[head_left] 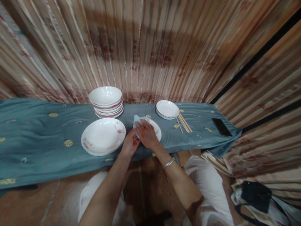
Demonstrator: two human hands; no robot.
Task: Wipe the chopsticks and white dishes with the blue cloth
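A light blue cloth is bunched in my right hand, whose fingers fold over it. My left hand is closed right against the cloth's lower end, and what its fingers pinch is hidden. Both hands meet above the front half of the table. Under and beside my right hand lies a small white plate, partly covered by the hand and the cloth. To the left of my left hand sits a large oval white plate with floral decoration, seemingly stacked on another.
Behind the oval plate stands a stack of white bowls and plates with red rims. Small white dishes are stacked at the back right, beside several wooden chopsticks. A black phone lies on the teal tablecloth. Curtains hang behind.
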